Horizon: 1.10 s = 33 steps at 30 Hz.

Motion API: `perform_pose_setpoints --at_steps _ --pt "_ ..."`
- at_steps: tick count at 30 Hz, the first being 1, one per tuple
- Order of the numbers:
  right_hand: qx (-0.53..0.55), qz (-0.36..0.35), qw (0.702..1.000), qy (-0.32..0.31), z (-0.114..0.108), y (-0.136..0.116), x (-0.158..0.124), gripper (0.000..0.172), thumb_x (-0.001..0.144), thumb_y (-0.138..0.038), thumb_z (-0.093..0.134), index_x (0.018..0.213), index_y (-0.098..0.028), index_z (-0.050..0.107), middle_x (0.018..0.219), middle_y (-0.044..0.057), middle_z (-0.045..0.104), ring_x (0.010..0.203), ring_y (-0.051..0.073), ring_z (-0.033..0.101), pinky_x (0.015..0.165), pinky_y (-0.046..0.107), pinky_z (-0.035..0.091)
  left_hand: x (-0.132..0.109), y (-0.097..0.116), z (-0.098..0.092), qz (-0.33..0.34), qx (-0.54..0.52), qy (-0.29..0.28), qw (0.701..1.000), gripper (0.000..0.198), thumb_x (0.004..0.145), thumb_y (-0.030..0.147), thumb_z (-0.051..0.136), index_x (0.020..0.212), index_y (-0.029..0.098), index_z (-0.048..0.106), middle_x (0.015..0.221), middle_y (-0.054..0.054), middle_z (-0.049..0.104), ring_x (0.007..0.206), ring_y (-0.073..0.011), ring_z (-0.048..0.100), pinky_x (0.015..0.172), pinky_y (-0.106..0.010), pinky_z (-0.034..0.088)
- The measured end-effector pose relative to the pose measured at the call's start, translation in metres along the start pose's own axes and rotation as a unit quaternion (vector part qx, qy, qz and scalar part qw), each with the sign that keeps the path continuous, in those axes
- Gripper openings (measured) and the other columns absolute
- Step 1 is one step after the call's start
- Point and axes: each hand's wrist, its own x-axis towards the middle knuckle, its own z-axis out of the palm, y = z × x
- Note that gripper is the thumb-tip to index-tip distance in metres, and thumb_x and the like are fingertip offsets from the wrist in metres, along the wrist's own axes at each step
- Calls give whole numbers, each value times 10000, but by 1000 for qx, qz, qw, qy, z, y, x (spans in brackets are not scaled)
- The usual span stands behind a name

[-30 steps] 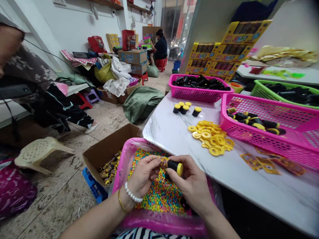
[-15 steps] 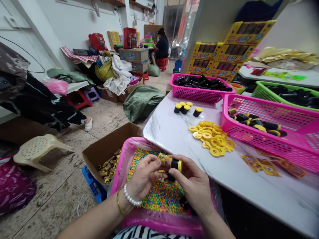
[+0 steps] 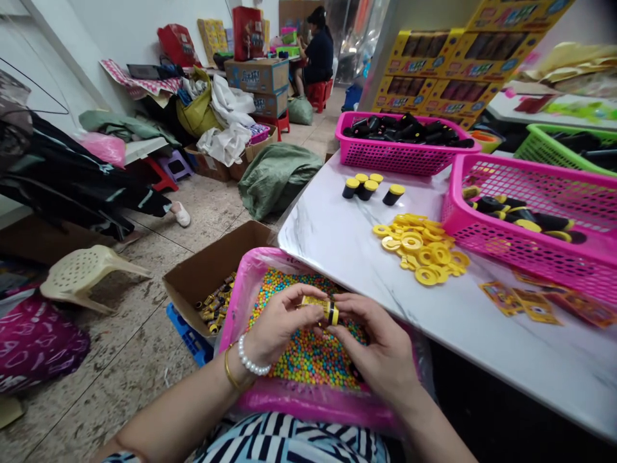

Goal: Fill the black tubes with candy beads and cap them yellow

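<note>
Both my hands pinch a small black tube with a yellow label and yellow cap, held over a pink tub full of coloured candy beads on my lap. My left hand, with a pearl bracelet, grips the labelled end. My right hand grips the capped end. On the white marble table lie a pile of yellow ring caps and several capped black tubes.
Pink baskets and a green basket hold black tubes. Yellow stickers lie near the table edge. A cardboard box of labelled tubes and a cream stool stand on the floor at left. A seated person works far back.
The label now wraps most of the tube, and my hands have closed in around it. The view has tilted downward a little.
</note>
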Motion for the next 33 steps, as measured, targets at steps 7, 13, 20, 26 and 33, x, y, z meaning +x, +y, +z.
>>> perform_pose_setpoints --at_steps 7,13,20,26,33 --pt "19 36 999 13 3 -9 5 196 784 -213 719 973 -228 669 926 40 704 841 173 682 797 322 581 1 5 2 28 117 37 992 285 687 309 813 888 145 694 743 -13 644 668 -108 561 636 -225 429" --pt "201 249 947 -25 17 -15 6 297 713 -354 788 903 -176 645 820 44 698 742 165 672 719 296 582 1 4 -6 37 165 10 986 292 769 348 752 960 136 692 768 -26 651 661 -104 553 623 -219 426" --pt "245 182 952 -38 9 -2 2 351 807 -333 726 1134 -233 647 954 39 648 816 136 648 744 266 569 7 -4 -13 -43 69 -29 996 395 708 433 810 849 110 632 701 -1 609 539 -69 533 532 -204 407" --pt "198 61 974 -96 -3 0 8 295 835 -262 703 1124 -314 729 1079 65 631 981 170 627 820 294 563 9 -8 -11 -118 7 -37 992 481 653 525 827 792 129 592 630 20 585 490 -64 520 482 -187 371" --pt "107 11 993 -55 7 5 7 466 832 -159 685 1251 -359 647 1045 28 583 833 99 618 682 195 548 11 -9 -13 -129 35 -77 988 432 659 464 843 751 120 597 559 53 496 457 -37 404 447 -188 248"
